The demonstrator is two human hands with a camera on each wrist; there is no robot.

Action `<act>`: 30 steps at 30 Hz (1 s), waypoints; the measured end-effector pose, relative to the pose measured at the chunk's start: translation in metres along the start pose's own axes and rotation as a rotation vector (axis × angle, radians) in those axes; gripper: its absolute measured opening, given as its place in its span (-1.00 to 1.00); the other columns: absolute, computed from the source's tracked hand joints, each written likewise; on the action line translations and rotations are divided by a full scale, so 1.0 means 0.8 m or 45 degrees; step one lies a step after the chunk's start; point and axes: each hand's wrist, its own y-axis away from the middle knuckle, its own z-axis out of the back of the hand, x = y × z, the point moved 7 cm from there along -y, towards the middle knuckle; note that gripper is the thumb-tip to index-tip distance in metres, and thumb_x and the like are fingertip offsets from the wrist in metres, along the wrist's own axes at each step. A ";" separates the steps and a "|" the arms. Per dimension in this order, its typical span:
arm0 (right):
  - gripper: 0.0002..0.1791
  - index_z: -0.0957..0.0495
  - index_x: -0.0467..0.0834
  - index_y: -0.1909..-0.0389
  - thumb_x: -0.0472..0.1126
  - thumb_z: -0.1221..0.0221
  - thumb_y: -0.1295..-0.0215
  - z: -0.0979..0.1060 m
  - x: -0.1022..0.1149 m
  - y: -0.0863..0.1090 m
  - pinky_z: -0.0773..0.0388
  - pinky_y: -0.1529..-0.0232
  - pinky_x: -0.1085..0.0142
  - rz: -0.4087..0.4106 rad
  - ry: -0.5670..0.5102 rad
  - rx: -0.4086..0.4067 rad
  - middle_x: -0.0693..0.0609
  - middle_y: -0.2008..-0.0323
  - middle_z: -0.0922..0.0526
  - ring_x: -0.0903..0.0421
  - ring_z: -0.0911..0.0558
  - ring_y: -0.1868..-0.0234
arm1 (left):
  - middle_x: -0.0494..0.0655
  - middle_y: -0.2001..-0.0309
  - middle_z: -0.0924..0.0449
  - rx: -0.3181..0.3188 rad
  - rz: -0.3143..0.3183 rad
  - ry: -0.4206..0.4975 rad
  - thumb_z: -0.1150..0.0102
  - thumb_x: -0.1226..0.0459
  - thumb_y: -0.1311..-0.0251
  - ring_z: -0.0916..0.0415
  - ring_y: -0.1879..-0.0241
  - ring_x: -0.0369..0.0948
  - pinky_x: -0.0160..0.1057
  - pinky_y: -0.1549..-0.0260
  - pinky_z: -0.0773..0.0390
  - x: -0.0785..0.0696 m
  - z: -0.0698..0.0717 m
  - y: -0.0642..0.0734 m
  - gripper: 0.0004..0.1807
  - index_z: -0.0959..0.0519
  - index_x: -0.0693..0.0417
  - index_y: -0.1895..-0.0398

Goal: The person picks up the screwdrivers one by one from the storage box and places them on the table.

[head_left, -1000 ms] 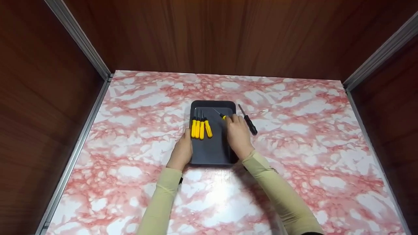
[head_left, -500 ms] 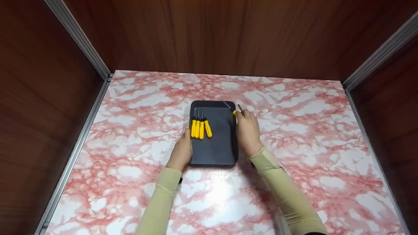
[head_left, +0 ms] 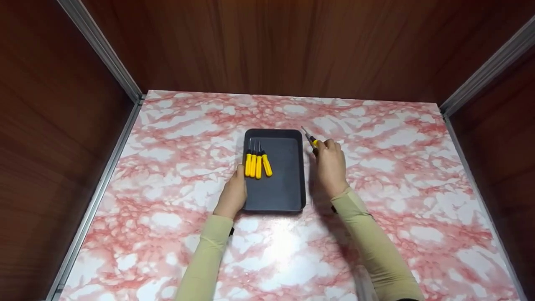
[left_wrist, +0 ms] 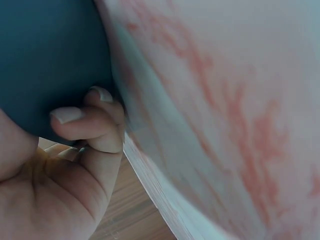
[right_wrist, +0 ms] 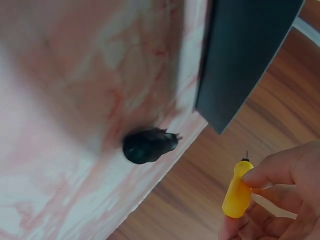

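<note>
On the near part of the marbled table (head_left: 163,259) there is only glare and shadow; beyond it the left hand (head_left: 232,192) grips the left side of a dark tray (head_left: 278,194) with curled fingers. The right hand (head_left: 332,169), off the tray's right side, pinches a yellow screwdriver (right_wrist: 236,197) between thumb and fingers; near it a black screwdriver (right_wrist: 145,146) is partly hidden from the head view. Farther in, 4 more yellow screwdrivers (head_left: 253,165) lie in the tray, 1 slanted; the work looks partway, with these placed and 2 outside left unsettled. Farthest stands a wood-grain wall (head_left: 267,50)
</note>
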 end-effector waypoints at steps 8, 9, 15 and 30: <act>-0.73 -0.59 -0.37 0.17 -0.26 -0.27 -0.20 -0.002 -0.019 0.004 -0.42 0.40 -0.05 -0.022 0.037 -0.014 -0.25 0.34 -0.49 -0.25 -0.47 0.34 | 0.23 0.19 -0.50 -0.001 -0.004 -0.004 0.16 0.48 -0.33 -0.54 0.32 0.10 0.01 0.30 -0.51 0.000 0.000 0.000 -0.60 -0.15 0.28 -0.22; -0.74 -0.59 -0.37 0.15 -0.27 -0.25 -0.21 -0.002 -0.022 0.005 -0.42 0.40 -0.05 -0.030 0.040 -0.008 -0.25 0.34 -0.49 -0.25 -0.46 0.34 | 0.22 0.21 -0.50 -0.006 -0.010 -0.003 0.16 0.48 -0.34 -0.54 0.33 0.10 0.01 0.30 -0.51 -0.001 0.001 0.001 -0.62 -0.16 0.27 -0.20; -0.77 -0.59 -0.37 0.13 -0.39 -0.16 -0.19 -0.008 -0.041 0.009 -0.43 0.40 -0.07 -0.087 0.047 0.015 -0.27 0.28 -0.51 -0.27 -0.47 0.31 | 0.19 0.24 -0.49 -0.032 -0.040 0.008 0.18 0.47 -0.35 -0.54 0.33 0.11 0.03 0.30 -0.51 -0.004 0.003 0.001 -0.70 -0.19 0.26 -0.12; -0.79 -0.58 -0.37 0.18 -0.43 -0.22 -0.13 -0.016 -0.065 0.013 -0.41 0.39 -0.10 -0.163 0.035 0.035 -0.28 0.30 -0.50 -0.27 -0.46 0.30 | 0.21 0.21 -0.49 -0.033 -0.041 -0.001 0.15 0.48 -0.34 -0.54 0.33 0.10 0.01 0.30 -0.52 -0.002 0.001 0.001 -0.65 -0.18 0.29 -0.17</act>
